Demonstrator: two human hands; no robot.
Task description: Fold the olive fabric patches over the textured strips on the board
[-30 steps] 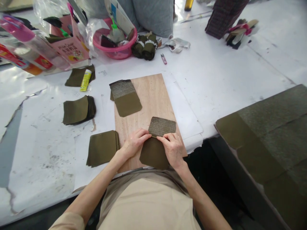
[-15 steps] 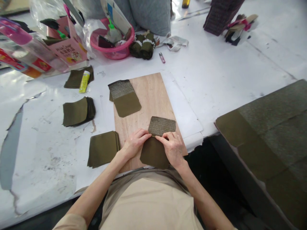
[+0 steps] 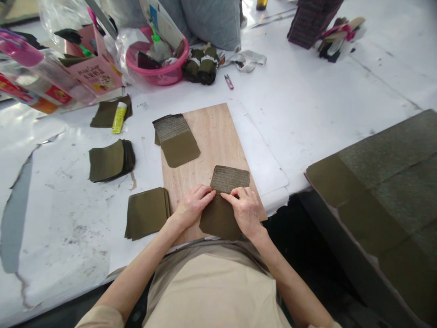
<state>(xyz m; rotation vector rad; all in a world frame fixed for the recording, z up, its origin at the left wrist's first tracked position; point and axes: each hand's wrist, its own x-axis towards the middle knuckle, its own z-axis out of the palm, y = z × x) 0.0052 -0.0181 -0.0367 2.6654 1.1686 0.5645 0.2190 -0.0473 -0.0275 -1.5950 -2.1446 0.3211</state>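
An olive fabric piece (image 3: 220, 218) lies at the near right of a wooden board (image 3: 218, 136), with a grey-brown ribbed strip (image 3: 230, 178) along its far side. My left hand (image 3: 194, 202) has its fingers closed on the fold where the two meet. Close beside it, my right hand (image 3: 246, 207) pinches the same fold with bent fingers, thumb and fingertip near the left one. A second fabric piece with a ribbed top (image 3: 179, 141) rests at the board's far left corner. Left of the board sits a stack of olive fabric squares (image 3: 146, 213).
Another fabric stack (image 3: 111, 160) and a yellow tube (image 3: 119, 117) on fabric lie further left. A pink basket (image 3: 159, 76), rolled dark cloth (image 3: 206, 70) and small pink snips (image 3: 228, 82) are at the back. Large olive sheets (image 3: 368, 200) lie at the right, beyond a dark gap.
Both hands keep their hold on the fold, with hardly any movement. The whole view has shifted very slightly.
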